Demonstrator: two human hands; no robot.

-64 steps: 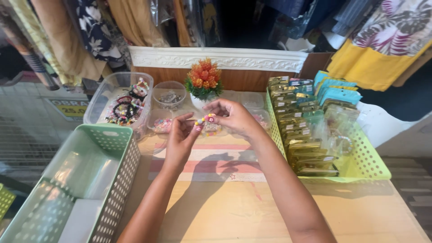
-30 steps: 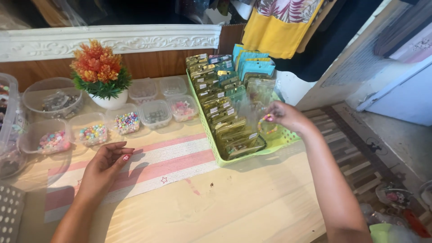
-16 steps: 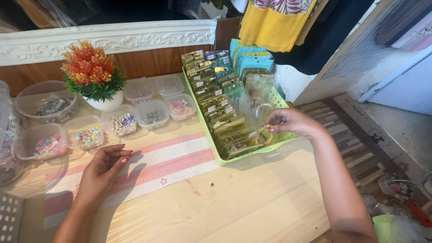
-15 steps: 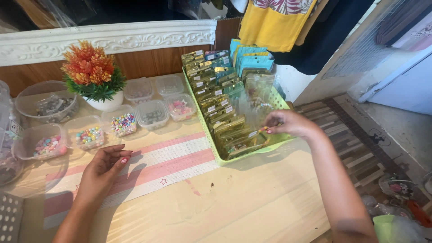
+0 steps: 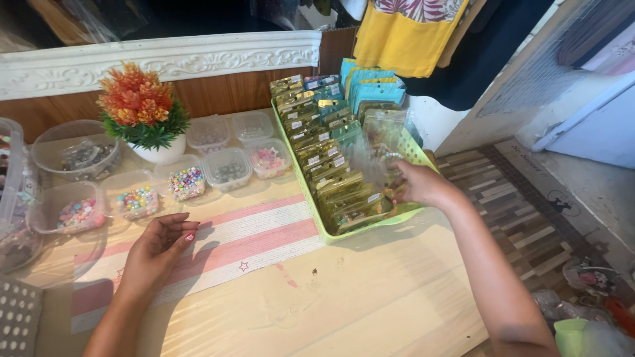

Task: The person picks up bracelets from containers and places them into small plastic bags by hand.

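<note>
Right hand [image 5: 415,185] pinches a clear packet [image 5: 370,158] inside the green tray [image 5: 311,211], not lifted out; left hand [image 5: 159,248] rests half-curled, empty, below the bead tubs [image 5: 186,183]

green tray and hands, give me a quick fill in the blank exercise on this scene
1. The right hand reaches into the ____ tray of packets.
2. The left hand rests on a cloth striped white and ____.
3. The potted plant has ____ blooms above green leaves.
4. The small tubs by the plant hold coloured ____.

Missing words: green; pink; orange; beads
</note>
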